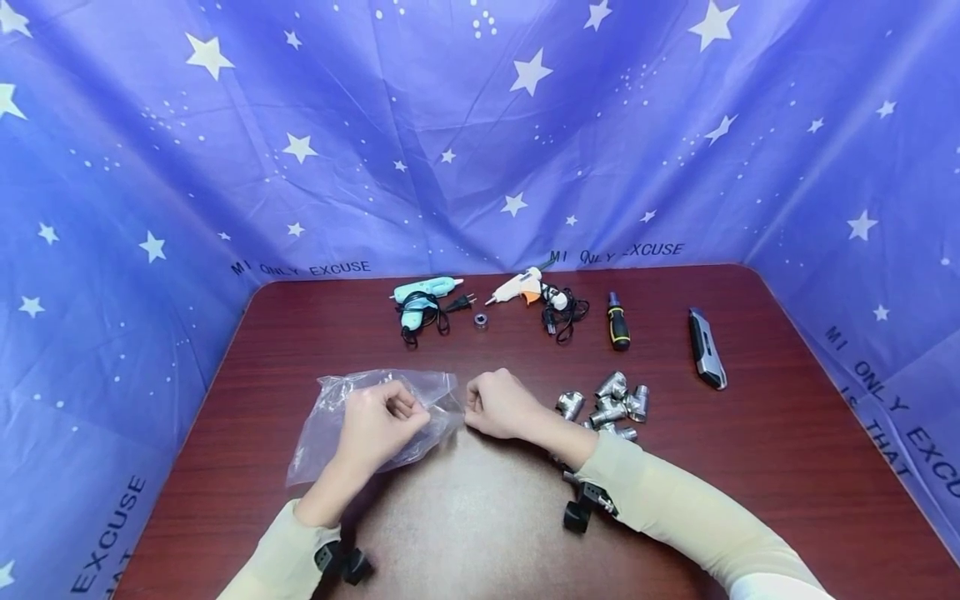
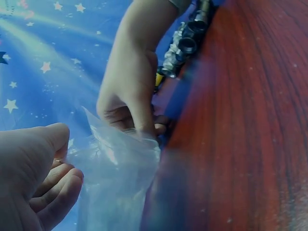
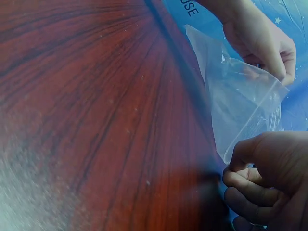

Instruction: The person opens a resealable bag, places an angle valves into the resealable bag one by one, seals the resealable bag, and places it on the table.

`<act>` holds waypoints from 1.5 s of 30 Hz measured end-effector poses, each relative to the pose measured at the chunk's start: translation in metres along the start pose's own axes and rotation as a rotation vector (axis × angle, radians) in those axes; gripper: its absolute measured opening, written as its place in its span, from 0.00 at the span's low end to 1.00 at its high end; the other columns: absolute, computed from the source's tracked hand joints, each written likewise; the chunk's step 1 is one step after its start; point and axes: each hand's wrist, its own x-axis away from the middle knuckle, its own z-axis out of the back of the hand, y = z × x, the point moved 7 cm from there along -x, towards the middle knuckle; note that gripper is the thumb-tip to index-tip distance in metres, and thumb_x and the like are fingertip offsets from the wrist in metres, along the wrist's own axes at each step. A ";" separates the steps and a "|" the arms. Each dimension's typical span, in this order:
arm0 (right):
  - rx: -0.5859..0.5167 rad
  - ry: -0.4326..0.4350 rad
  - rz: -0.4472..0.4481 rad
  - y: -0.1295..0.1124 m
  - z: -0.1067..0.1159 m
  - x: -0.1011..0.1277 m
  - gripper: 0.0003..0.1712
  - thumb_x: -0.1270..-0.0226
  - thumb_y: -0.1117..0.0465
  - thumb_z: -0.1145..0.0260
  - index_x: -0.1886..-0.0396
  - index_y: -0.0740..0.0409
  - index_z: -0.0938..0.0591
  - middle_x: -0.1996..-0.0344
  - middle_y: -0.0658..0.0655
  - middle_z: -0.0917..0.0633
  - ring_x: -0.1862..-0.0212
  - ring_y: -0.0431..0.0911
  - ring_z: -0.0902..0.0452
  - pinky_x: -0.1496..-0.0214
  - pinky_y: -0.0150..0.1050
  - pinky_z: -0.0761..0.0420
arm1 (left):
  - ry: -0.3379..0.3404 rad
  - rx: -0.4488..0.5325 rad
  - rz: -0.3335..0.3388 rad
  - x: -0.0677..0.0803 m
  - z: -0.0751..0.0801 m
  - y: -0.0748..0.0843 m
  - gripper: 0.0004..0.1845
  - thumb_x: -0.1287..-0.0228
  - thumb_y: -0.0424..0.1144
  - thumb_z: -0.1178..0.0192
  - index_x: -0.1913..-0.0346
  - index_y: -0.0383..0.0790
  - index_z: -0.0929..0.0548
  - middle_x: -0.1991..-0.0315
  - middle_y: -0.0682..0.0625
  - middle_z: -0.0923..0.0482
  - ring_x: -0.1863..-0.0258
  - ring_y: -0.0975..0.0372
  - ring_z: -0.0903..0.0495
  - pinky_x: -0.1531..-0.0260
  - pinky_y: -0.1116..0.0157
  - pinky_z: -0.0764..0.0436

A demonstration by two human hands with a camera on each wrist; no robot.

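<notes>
On the surface (image 1: 675,467) in front of me, the plastic bag (image 1: 352,421) lies flat and looks empty; the metal fittings (image 1: 611,404) are in a pile to the right, so I judge the filling is not begun. My left hand (image 1: 378,429) and right hand (image 1: 498,404) both pinch the bag's mouth edge with curled fingers (image 3: 250,185), one at each side.

The dark wood table (image 1: 750,467) bears a plastic bag (image 1: 330,421), metal fittings (image 1: 611,406), two glue guns (image 1: 420,298), a screwdriver (image 1: 618,322) and a knife (image 1: 707,348).
</notes>
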 end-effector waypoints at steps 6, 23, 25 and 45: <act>0.017 0.003 0.015 0.003 0.004 0.002 0.13 0.42 0.61 0.29 0.83 0.46 0.21 0.87 0.39 0.26 0.80 0.33 0.31 0.72 0.30 0.27 | 0.071 0.016 -0.041 -0.002 0.012 0.004 0.10 0.59 0.28 0.32 0.83 0.48 0.17 0.87 0.59 0.20 0.86 0.77 0.26 0.83 0.78 0.25; 0.030 -0.002 0.035 0.006 0.010 0.008 0.14 0.42 0.63 0.29 0.83 0.48 0.22 0.86 0.41 0.24 0.79 0.33 0.31 0.72 0.29 0.27 | 0.189 0.059 -0.013 -0.004 0.037 0.008 0.10 0.58 0.28 0.31 0.83 0.49 0.15 0.87 0.60 0.19 0.86 0.79 0.28 0.81 0.81 0.27; 0.041 0.005 0.041 0.005 0.013 0.007 0.14 0.42 0.64 0.29 0.83 0.48 0.22 0.86 0.41 0.25 0.79 0.33 0.31 0.72 0.29 0.27 | 0.193 0.071 0.004 -0.005 0.037 0.008 0.10 0.58 0.28 0.31 0.83 0.49 0.14 0.87 0.60 0.19 0.85 0.79 0.27 0.81 0.81 0.27; -0.144 0.141 0.364 -0.032 0.039 0.009 0.09 0.35 0.64 0.25 0.56 0.55 0.10 0.59 0.52 0.08 0.60 0.43 0.11 0.54 0.35 0.11 | 0.053 0.199 0.043 -0.009 0.002 0.013 0.07 0.50 0.27 0.34 0.79 0.41 0.14 0.85 0.53 0.16 0.85 0.75 0.22 0.82 0.76 0.20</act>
